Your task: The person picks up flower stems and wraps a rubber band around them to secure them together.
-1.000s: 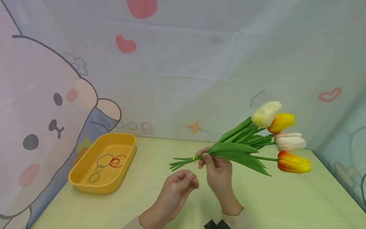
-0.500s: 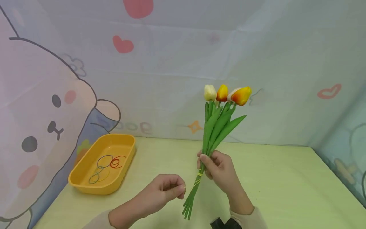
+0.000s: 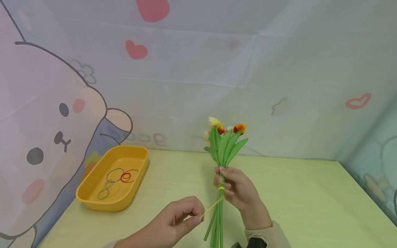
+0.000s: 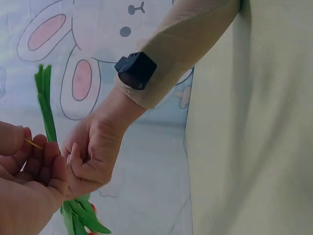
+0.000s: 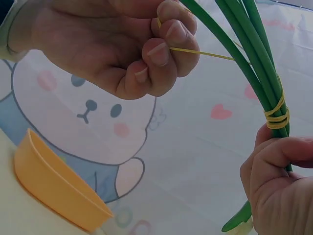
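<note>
Four green-stemmed tulips point(image 3: 224, 146), yellow band point(image 3: 221, 187) wound round stems.

Beige ribbed sleeves point(image 4: 181, 44), black wrist-worn camera point(image 4: 136, 70)

Tulip blooms point(image 3: 226, 128) above the right hand's fingers point(image 3: 227, 172): small, blurred, count uncertain. Stem ends point(image 3: 217, 237) below those fingers leave the head view's lower edge. Left hand point(image 4: 22, 191) cut by the wrist view's corner (thumb partly out of view).
</note>
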`<state>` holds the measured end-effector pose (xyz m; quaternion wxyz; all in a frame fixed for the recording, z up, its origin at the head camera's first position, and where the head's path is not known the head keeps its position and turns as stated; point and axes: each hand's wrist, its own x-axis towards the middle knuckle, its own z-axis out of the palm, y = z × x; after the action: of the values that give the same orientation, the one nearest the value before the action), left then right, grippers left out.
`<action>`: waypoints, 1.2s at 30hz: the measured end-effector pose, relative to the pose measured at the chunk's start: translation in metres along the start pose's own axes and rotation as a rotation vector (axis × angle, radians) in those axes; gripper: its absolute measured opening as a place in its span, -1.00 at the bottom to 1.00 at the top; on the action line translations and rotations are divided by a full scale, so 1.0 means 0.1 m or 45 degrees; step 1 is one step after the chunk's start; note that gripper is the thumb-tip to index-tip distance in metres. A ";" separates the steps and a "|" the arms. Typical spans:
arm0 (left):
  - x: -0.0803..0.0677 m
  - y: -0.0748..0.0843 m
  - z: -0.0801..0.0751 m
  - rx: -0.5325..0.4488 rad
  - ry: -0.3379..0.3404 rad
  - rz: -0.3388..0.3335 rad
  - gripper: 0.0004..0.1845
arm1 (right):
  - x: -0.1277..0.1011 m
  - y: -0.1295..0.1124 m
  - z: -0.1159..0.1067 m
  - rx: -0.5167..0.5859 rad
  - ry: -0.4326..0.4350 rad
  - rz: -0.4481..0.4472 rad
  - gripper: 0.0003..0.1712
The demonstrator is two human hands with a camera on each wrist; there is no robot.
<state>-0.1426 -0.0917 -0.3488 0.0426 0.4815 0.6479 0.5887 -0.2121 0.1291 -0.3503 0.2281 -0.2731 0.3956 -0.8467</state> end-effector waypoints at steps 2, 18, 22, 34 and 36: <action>-0.03 -0.03 0.02 0.061 0.023 0.094 -0.87 | 0.02 0.02 -0.01 0.093 0.010 0.033 -0.76; -0.14 -0.10 0.16 0.135 0.209 0.191 -0.84 | 0.06 0.03 0.02 0.275 0.202 -0.020 -0.76; -0.16 -0.12 0.18 0.113 0.252 0.178 -0.85 | 0.06 0.02 0.03 0.311 0.245 -0.026 -0.77; -0.16 -0.25 0.24 0.016 0.343 0.219 -0.85 | 0.06 0.01 0.08 0.411 0.269 -0.051 -0.80; -0.15 -0.27 0.23 0.005 0.341 0.232 -0.85 | 0.05 0.01 0.09 0.427 0.259 -0.048 -0.81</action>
<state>-0.1354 -0.0810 -0.3850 -0.0987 0.4557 0.6025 0.6478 -0.2100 0.1203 -0.3447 0.2133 -0.1517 0.2649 -0.9281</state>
